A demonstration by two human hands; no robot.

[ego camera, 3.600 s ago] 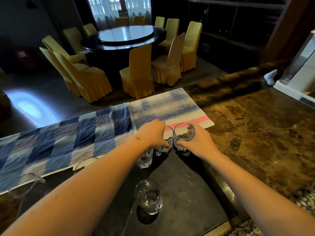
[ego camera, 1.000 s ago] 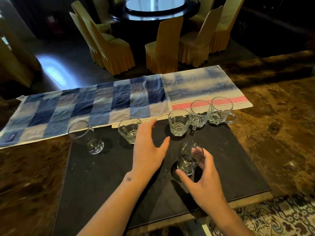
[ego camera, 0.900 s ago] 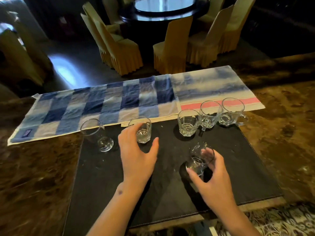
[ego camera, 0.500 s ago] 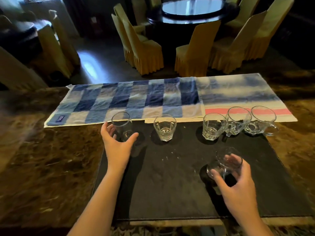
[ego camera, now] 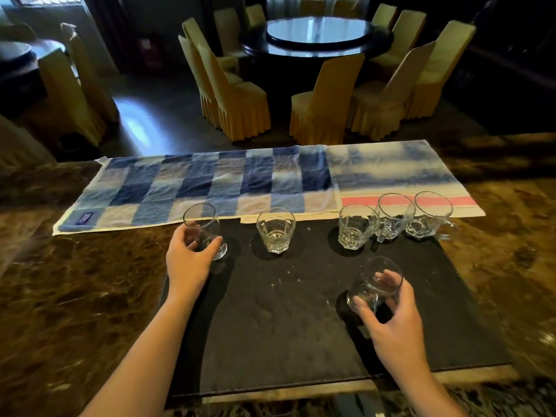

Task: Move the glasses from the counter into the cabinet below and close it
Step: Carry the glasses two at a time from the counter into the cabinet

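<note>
Several clear glasses stand on a black mat (ego camera: 270,326) on the brown marble counter (ego camera: 75,296). My left hand (ego camera: 188,260) grips the far-left glass (ego camera: 203,225) at the mat's back left corner. My right hand (ego camera: 391,320) grips a small glass (ego camera: 376,284), tilted, at the mat's right side. Along the mat's back edge stand a tumbler (ego camera: 276,230), a faceted tumbler (ego camera: 355,225), and two handled glass cups (ego camera: 392,215) (ego camera: 430,213). The cabinet below is hidden from view.
A blue checked towel (ego camera: 210,185) and a pale towel with a pink stripe (ego camera: 397,176) lie behind the mat. Beyond the counter are a round dark table (ego camera: 316,34) and several yellow-covered chairs (ego camera: 237,100). The counter's front edge runs along the bottom.
My left hand has moved left across the mat and closed round the far-left glass. My right hand keeps its hold on the small glass. The view has shifted left.
</note>
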